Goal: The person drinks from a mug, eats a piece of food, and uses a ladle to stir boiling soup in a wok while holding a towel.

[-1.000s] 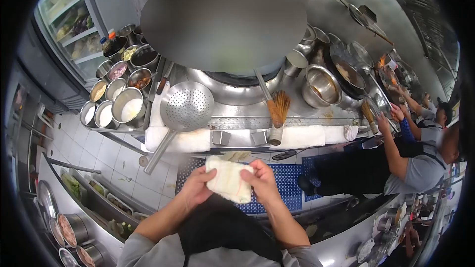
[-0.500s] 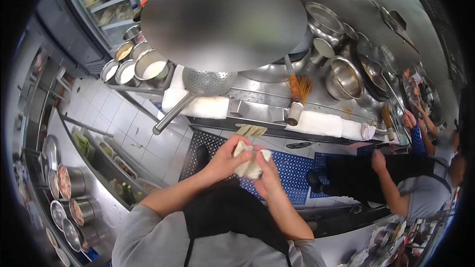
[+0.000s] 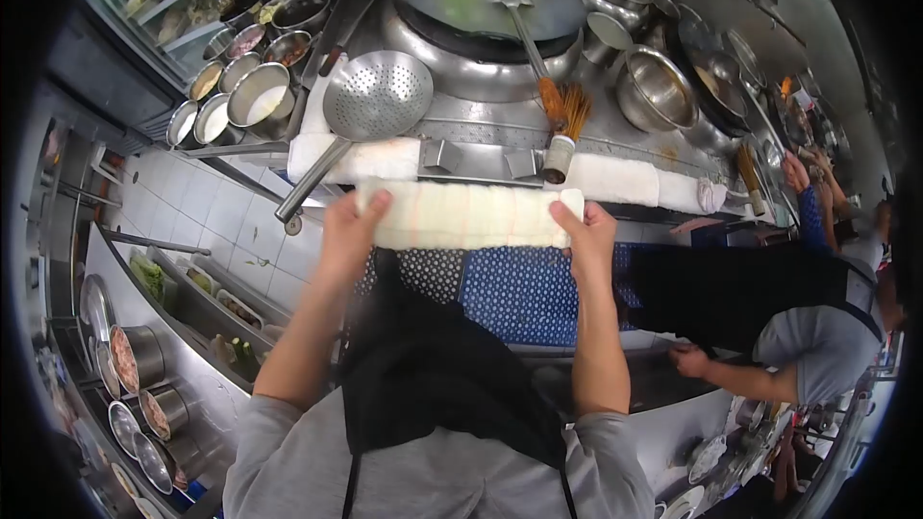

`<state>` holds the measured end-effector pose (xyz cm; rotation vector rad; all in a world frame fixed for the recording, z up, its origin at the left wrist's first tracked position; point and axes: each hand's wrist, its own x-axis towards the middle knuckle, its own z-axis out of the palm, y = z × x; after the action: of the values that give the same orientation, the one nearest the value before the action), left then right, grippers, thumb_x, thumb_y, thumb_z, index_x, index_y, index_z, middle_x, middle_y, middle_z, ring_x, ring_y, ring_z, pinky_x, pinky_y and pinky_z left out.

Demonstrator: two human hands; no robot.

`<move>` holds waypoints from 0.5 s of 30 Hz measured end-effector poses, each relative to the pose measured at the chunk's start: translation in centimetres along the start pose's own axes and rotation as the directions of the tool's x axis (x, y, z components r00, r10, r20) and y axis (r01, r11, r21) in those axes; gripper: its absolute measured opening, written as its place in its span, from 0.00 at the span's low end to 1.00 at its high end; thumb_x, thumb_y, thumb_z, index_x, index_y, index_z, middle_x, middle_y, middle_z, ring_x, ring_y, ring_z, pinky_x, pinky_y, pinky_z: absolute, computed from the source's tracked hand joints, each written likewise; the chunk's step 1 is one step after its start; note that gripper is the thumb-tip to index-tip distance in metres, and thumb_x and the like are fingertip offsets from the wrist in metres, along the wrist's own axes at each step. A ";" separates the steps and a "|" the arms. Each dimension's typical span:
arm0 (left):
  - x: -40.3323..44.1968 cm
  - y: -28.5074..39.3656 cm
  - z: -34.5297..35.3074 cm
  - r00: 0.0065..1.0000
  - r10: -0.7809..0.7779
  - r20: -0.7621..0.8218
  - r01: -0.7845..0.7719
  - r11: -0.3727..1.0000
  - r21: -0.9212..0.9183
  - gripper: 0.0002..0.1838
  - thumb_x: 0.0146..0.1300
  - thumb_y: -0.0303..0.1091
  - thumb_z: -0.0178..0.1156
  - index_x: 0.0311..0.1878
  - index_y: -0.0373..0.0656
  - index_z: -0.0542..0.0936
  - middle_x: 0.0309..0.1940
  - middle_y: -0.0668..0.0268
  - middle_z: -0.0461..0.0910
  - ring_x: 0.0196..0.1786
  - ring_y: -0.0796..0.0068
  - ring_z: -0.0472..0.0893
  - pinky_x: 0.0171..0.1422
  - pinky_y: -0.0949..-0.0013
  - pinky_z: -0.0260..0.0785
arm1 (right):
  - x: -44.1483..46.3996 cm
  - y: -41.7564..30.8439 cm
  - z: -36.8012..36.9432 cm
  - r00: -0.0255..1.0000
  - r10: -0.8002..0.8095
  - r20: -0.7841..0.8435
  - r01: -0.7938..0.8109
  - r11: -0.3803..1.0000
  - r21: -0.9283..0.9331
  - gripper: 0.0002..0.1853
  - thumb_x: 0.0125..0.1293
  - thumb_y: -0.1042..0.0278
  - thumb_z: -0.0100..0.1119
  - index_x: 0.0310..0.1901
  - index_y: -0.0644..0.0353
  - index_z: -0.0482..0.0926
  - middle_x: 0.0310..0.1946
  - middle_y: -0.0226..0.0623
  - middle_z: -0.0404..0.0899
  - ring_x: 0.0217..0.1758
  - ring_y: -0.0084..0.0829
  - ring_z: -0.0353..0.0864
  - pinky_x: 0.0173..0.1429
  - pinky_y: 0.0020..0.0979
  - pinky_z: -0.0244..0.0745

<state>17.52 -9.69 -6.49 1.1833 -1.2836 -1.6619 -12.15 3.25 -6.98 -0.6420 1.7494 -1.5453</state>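
Note:
A folded white towel (image 3: pixel 471 215) is stretched flat in front of me, level with the front edge of the stove. My left hand (image 3: pixel 348 229) pinches its left end, thumb on top. At the other end, my right hand (image 3: pixel 590 235) grips it the same way. Just beyond the towel, a perforated strainer (image 3: pixel 378 96) rests on the counter, its handle sticking out over the front edge. A bamboo brush (image 3: pixel 567 130) lies to the right, beside the handle of a ladle (image 3: pixel 527 38) that reaches into a steaming wok (image 3: pixel 423 14).
More white towels (image 3: pixel 615 179) line the counter's edge. Steel pots (image 3: pixel 261 98) with white contents stand at the left, and a metal bowl (image 3: pixel 657 88) sits right of the wok. A co-worker in a black apron (image 3: pixel 740 264) stands close on my right. Blue perforated matting (image 3: pixel 519 293) covers the floor.
The bunched towel is now spread into a long strip, and my hands have moved apart and upward. The co-worker's near arm has lowered. The wok area, blurred before, now shows.

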 end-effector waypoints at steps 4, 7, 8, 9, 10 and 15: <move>-0.6 -3.9 6.1 0.948 -0.272 0.166 0.316 0.873 -0.373 0.14 0.73 0.35 0.57 0.52 0.33 0.79 0.47 0.59 0.83 0.46 0.69 0.84 0.52 0.64 0.77 | -1.1 1.3 3.7 0.921 -0.364 0.140 0.389 0.830 -0.399 0.06 0.60 0.73 0.66 0.37 0.66 0.81 0.24 0.35 0.81 0.23 0.24 0.78 0.27 0.28 0.71; -2.7 -3.6 9.7 0.928 -0.247 0.280 0.363 0.770 -0.524 0.15 0.73 0.34 0.55 0.55 0.33 0.77 0.48 0.59 0.82 0.48 0.70 0.82 0.53 0.65 0.76 | -6.2 0.5 9.7 0.794 -0.486 0.365 0.600 0.530 -0.599 0.10 0.56 0.77 0.58 0.41 0.67 0.80 0.39 0.50 0.77 0.46 0.55 0.76 0.51 0.49 0.72; -3.3 -2.8 10.1 0.932 -0.259 0.254 0.358 0.767 -0.533 0.16 0.74 0.35 0.54 0.56 0.33 0.76 0.49 0.60 0.81 0.50 0.70 0.82 0.55 0.64 0.75 | -7.1 -0.2 9.1 0.772 -0.391 0.500 0.635 0.481 -0.605 0.13 0.57 0.74 0.60 0.45 0.69 0.79 0.43 0.52 0.77 0.50 0.55 0.75 0.55 0.46 0.72; -2.6 -4.0 9.0 0.907 -0.321 0.271 0.417 0.774 -0.477 0.17 0.75 0.36 0.53 0.57 0.33 0.75 0.52 0.59 0.81 0.54 0.67 0.81 0.59 0.61 0.74 | -6.8 0.2 7.9 0.765 -0.415 0.492 0.642 0.548 -0.536 0.17 0.59 0.71 0.62 0.48 0.70 0.78 0.48 0.53 0.77 0.53 0.52 0.76 0.57 0.44 0.72; -2.4 -4.7 8.3 0.901 -0.295 0.318 0.423 0.756 -0.499 0.18 0.75 0.37 0.53 0.58 0.33 0.75 0.54 0.58 0.80 0.55 0.66 0.81 0.61 0.59 0.74 | -6.3 0.7 6.6 0.759 -0.435 0.486 0.644 0.612 -0.459 0.20 0.61 0.68 0.64 0.52 0.72 0.76 0.52 0.53 0.77 0.56 0.49 0.76 0.60 0.42 0.72; -3.0 -4.9 6.5 0.805 -0.229 0.547 0.543 0.657 -0.523 0.21 0.73 0.37 0.54 0.61 0.32 0.73 0.57 0.56 0.80 0.60 0.61 0.80 0.67 0.55 0.72 | -3.6 2.2 3.2 0.962 0.190 0.194 -0.230 0.950 0.212 0.30 0.73 0.49 0.54 0.62 0.70 0.70 0.57 0.49 0.78 0.55 0.36 0.79 0.63 0.38 0.73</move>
<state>12.29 -3.72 -10.02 0.6727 -0.5293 -2.5474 -7.26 4.34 -8.63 -0.4403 1.4311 -1.4713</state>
